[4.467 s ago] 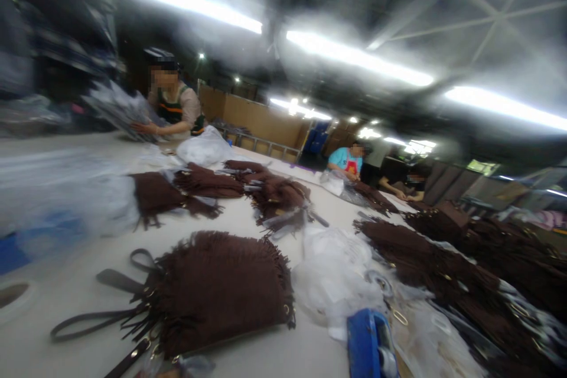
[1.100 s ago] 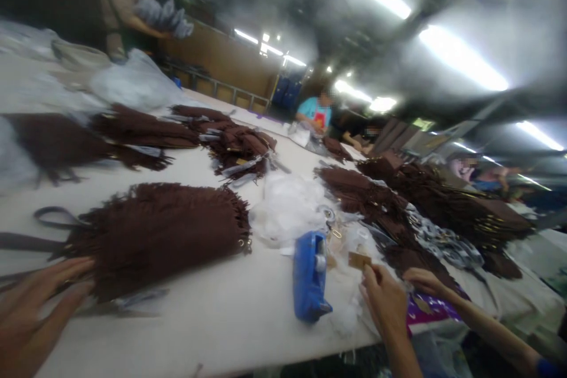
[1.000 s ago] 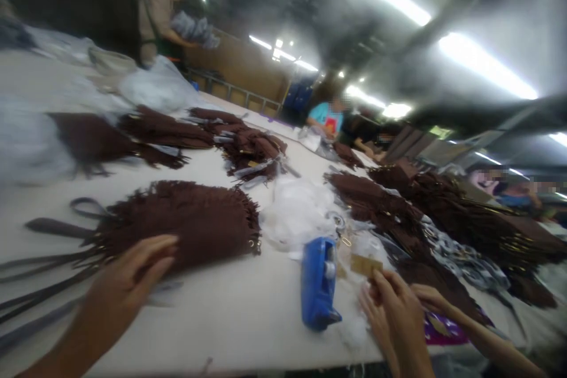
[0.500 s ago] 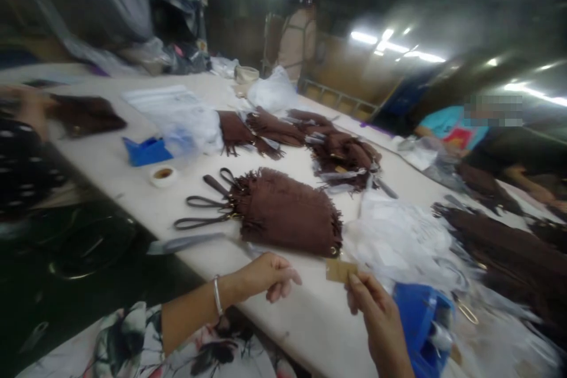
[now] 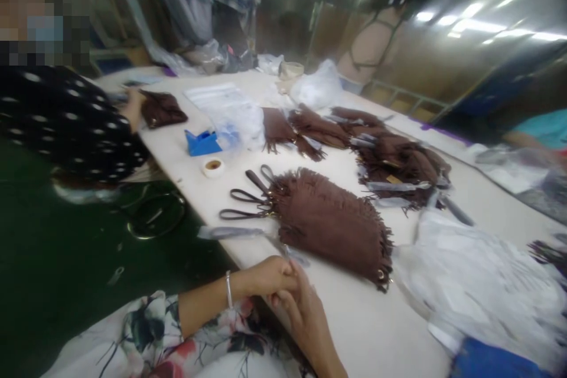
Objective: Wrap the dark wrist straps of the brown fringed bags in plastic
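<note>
My left hand, with a bracelet at its wrist, is closed near the table's front edge. Against it rests my right hand, fingers bent in and meeting the left fingers. Anything between them is hidden; the tan tag seen earlier does not show. Just beyond my hands lies a stack of brown fringed pouches, with several dark wrist straps sticking out on its left. A strap in a clear plastic sleeve lies across the edge to the left.
Behind are a tape roll, a blue tape dispenser, plastic bags and a heap of brown fringed pouches. More plastic bags and a blue object are at right. A co-worker's hand touches a brown pouch.
My right hand has moved left to meet my left hand, and the tan tag it held is out of sight. The view has swung left.
</note>
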Tool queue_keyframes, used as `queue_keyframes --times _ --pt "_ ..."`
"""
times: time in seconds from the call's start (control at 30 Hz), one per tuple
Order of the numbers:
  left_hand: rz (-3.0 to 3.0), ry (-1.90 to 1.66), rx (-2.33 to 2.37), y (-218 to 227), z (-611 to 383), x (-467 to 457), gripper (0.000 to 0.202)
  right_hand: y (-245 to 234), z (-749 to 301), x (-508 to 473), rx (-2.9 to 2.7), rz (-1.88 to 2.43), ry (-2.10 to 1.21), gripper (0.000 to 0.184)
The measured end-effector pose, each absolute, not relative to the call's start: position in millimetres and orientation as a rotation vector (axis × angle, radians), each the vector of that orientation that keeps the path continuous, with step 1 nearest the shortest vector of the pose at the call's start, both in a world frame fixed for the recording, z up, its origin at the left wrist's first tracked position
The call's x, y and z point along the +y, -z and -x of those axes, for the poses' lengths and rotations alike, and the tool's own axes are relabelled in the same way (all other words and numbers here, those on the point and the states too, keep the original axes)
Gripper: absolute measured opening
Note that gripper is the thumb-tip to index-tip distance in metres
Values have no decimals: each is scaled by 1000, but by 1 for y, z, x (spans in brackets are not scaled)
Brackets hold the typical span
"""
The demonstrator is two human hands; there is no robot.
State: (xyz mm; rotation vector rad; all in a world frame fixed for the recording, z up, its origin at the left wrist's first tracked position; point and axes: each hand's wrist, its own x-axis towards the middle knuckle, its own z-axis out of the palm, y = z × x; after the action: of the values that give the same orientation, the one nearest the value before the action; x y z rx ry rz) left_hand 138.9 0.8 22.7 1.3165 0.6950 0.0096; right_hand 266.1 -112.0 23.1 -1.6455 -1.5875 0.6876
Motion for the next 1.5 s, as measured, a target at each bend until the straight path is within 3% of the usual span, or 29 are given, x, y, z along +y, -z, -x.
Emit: queue_keyframes --times 0.1,0.27,0.6,1.17,1.27,1.4,1.5 --pt "-1351 -79 774 -27 -124 10 33 -20 -259 -100 -1512 1607 -869 39" --pt "-1244 -120 776 -24 -106 14 42 -19 -261 -94 -1520 1715 -765 31" --pt "-1100 -107 805 -20 -90 13 46 -18 -253 -93 -1547 1811 -632 27" --pt "-1182 -55 707 -23 -83 22 45 -19 -243 -77 -1621 1606 -648 21" --pt "-1337 -115 735 -27 -84 29 43 -19 -247 -76 -1592 1627 -611 22" --pt "-1855 -597 988 -31 -96 49 23 -25 -252 -70 -1486 1676 -530 19" --pt "-2172 -635 960 -26 -108 63 31 -33 -253 -62 -1429 1691 -482 18"
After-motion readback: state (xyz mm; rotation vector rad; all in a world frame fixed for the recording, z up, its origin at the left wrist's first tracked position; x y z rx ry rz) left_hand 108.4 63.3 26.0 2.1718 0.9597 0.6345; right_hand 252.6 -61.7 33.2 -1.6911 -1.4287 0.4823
